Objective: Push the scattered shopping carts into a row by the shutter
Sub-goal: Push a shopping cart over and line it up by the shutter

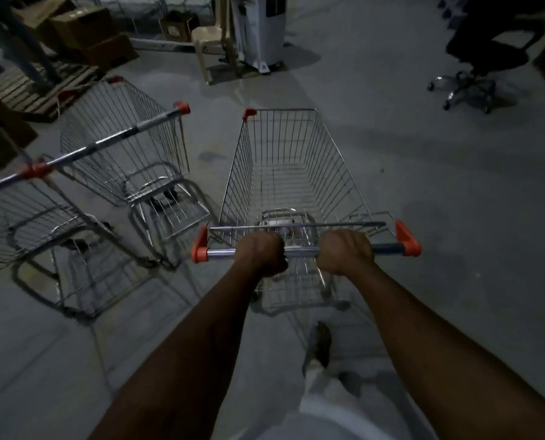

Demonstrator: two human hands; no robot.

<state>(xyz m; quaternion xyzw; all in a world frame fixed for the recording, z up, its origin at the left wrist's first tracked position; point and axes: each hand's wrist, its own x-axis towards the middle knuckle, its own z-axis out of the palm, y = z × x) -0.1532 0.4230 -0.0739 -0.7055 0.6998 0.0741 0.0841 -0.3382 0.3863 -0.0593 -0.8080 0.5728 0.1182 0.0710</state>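
An empty wire shopping cart [293, 166] with orange corner caps stands straight ahead of me on the grey floor. Its chrome handle bar [299, 251] runs across the middle of the view. My left hand [261, 253] and my right hand [347, 251] are both closed around that bar, side by side. A second empty cart [121, 147] stands to the left, angled away. A third cart [26, 217] sits at the far left edge, partly cut off. No shutter is in view.
Cardboard boxes [83, 33] and a wooden pallet [36, 87] lie at the back left. A plastic chair [214, 42] and a white cooler unit [258, 33] stand at the back centre. A black office chair [484, 65] stands at the back right. My foot [320, 344] is under the cart.
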